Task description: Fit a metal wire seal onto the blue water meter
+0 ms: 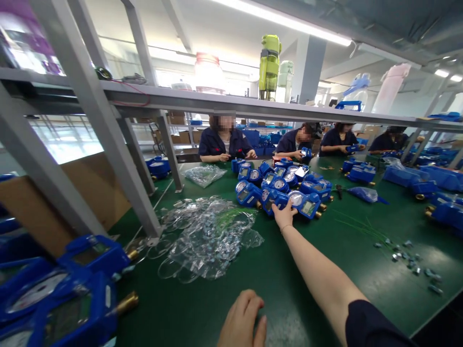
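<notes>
At arm's length, my right hand (pixel 285 216) grips the front of a blue water meter (pixel 270 198), thumb and fingers spread over its near edge. That meter sits at the near side of a cluster of several similar meters; another blue water meter (pixel 308 207) with brass fittings lies just right of my fingers. My left hand (pixel 243 320) is low over the green tabletop (pixel 202 313), fingers loosely bent and apart, holding nothing. Beyond it to the upper left lies a heap of clear plastic bags and looped wires with small bluish pieces (pixel 210 241).
Blue meters (pixel 83 299) with brass ends crowd the left foreground. Small metallic seals (pixel 412 260) and green wires are scattered at right. A grey shelf post (pixel 104 130) rises at left, and a shelf with bottles (pixel 269 67) spans overhead. Several co-workers (pixel 226 140) sit opposite.
</notes>
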Motion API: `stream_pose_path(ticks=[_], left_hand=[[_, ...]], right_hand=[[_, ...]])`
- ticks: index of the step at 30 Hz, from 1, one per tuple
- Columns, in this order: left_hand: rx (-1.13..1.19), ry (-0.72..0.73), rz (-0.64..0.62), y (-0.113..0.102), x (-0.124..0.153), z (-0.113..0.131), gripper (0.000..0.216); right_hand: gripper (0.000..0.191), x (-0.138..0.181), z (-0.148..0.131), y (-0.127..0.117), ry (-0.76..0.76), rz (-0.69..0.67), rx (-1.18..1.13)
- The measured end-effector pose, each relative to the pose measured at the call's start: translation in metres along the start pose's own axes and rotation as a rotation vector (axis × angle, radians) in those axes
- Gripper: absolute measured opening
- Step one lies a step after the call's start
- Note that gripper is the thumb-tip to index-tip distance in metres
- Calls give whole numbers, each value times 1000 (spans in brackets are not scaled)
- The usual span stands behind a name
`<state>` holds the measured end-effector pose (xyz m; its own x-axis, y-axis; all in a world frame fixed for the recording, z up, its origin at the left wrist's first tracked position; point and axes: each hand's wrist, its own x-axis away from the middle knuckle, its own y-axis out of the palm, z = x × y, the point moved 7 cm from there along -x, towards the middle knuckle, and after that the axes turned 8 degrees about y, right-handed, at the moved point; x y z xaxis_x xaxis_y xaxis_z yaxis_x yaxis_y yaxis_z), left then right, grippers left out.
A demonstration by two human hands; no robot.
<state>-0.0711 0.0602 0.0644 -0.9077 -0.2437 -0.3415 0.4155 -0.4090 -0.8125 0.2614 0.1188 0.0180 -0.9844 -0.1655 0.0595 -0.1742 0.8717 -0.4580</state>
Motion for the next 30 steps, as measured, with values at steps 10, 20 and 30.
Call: stream_pose_path(ticks=[10,20,30], left_hand=[[-616,-224,123,-39,-18,-95,42],[-586,-342,144,-46,-10,-144,48],[-576,-83,213,-46,-32,-109,23]], right_hand=[[77,30,-35,-18,-310,131,300],[51,16,-79,-7,-607,26,652],[52,71,-50,-52,-539,59,702]])
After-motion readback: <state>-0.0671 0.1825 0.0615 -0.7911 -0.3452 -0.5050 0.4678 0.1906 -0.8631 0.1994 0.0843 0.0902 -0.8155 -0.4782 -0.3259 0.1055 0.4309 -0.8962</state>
